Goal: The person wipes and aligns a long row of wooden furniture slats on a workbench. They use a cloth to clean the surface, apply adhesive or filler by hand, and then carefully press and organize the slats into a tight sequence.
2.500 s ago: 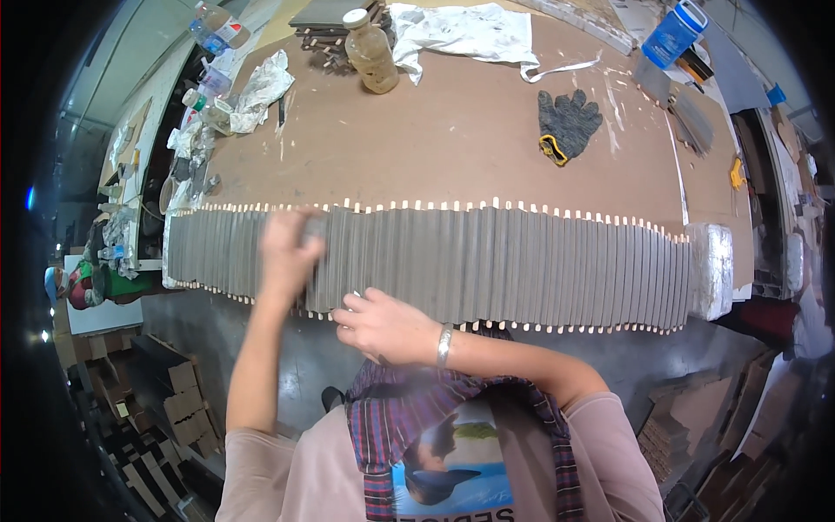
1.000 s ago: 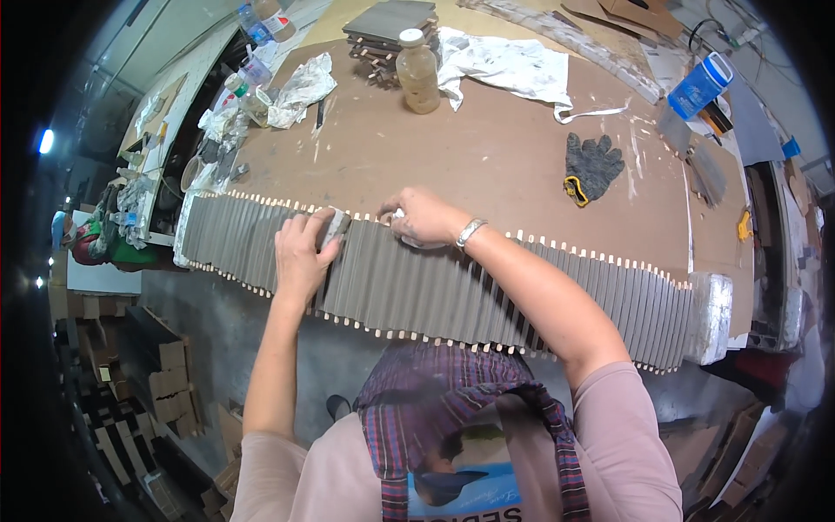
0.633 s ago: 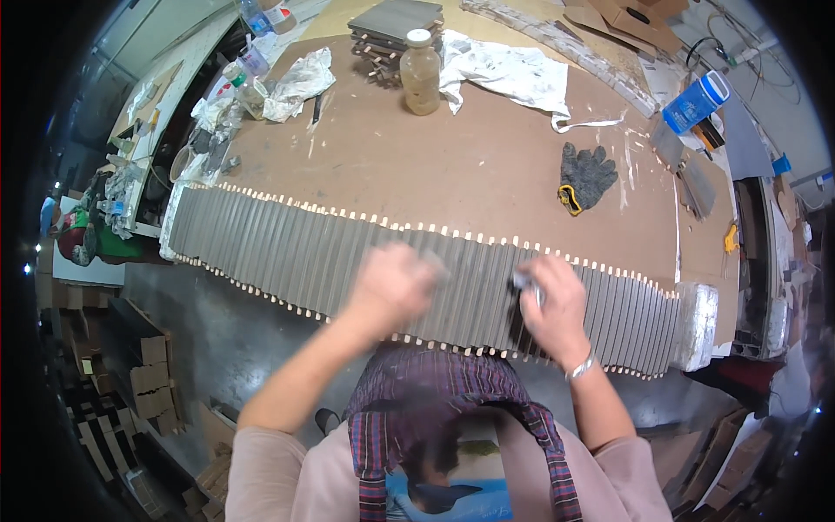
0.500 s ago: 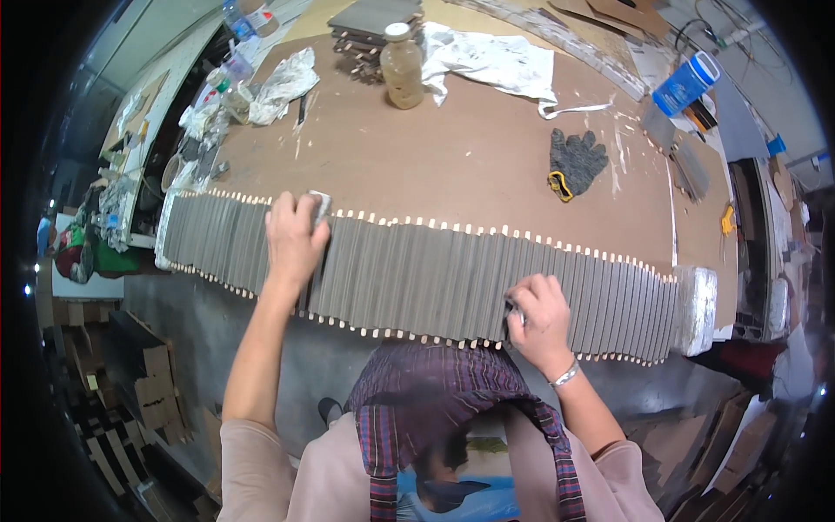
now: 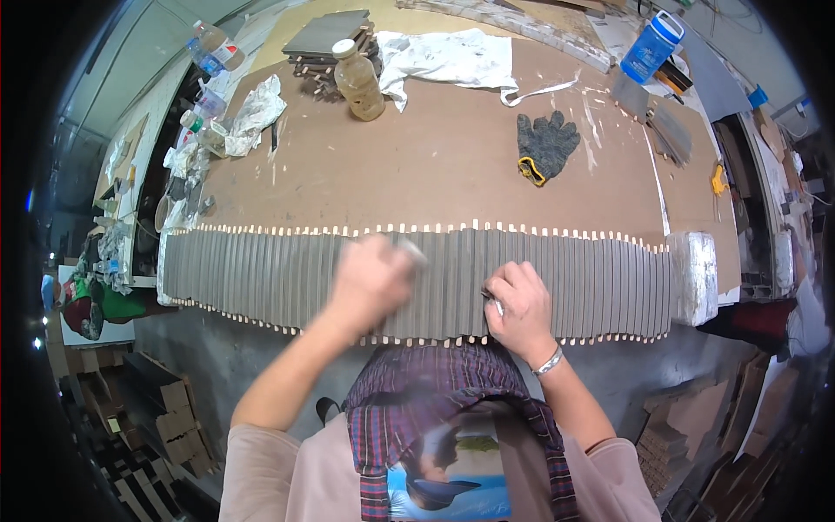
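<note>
A long row of thin grey slats (image 5: 261, 270) with pale wooden tab ends lies side by side along the table's near edge. My left hand (image 5: 370, 283), smeared by motion, is over the middle of the row, closed on a small whitish pad (image 5: 412, 253) at its fingertips. My right hand (image 5: 522, 304), wearing a silver bracelet, rests on the slats right of middle. Its fingers are pinched around something small, partly dark and partly shiny, mostly hidden by them.
A foil-wrapped block (image 5: 694, 278) stands at the row's right end. Farther back on the brown table (image 5: 391, 174) are a grey work glove (image 5: 546, 143), a jar of cloudy liquid (image 5: 357, 83), a white cloth (image 5: 452, 61), stacked grey pieces (image 5: 326, 35) and a blue bottle (image 5: 651, 48).
My left hand has swept right along the slats with the pad, from the left part of the row to the middle. My right hand stays pinched on the slats. The view has shifted.
</note>
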Motion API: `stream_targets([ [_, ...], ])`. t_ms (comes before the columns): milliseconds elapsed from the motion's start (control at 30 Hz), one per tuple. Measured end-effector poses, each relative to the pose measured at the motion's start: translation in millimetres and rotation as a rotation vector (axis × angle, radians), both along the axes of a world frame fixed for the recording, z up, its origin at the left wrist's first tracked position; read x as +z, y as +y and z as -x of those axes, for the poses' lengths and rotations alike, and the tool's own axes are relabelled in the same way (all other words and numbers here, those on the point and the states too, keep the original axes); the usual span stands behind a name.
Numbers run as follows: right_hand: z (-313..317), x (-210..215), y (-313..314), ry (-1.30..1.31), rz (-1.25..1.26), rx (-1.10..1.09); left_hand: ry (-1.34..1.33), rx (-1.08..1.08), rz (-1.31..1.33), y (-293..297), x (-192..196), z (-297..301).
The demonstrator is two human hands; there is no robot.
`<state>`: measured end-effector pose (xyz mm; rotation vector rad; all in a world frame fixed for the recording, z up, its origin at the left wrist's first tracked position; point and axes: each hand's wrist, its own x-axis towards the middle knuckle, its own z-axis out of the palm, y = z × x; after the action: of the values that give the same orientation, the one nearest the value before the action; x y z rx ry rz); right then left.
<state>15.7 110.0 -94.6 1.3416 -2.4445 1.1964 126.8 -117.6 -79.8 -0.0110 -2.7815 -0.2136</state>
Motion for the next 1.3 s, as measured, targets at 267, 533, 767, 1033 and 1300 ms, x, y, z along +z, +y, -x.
stream_targets([
  [267,2,12,-18,-0.027,0.036,0.106,0.189,0.321,-1.933,-83,21,-42],
  [533,-2,52,-120,-0.546,0.161,0.46,0.137,0.05,-2.32,-65,36,-62],
  [767,-50,70,-217,-1.353,0.182,0.554,-0.202,0.109,-2.135,-138,35,-97],
  [1033,-107,71,-370,-1.451,0.185,0.341,0.302,0.634,-1.146,-558,26,-234],
  [1300,-175,50,-576,-1.66,-0.085,0.476,0.085,1.151,-0.732,-758,-95,-282],
])
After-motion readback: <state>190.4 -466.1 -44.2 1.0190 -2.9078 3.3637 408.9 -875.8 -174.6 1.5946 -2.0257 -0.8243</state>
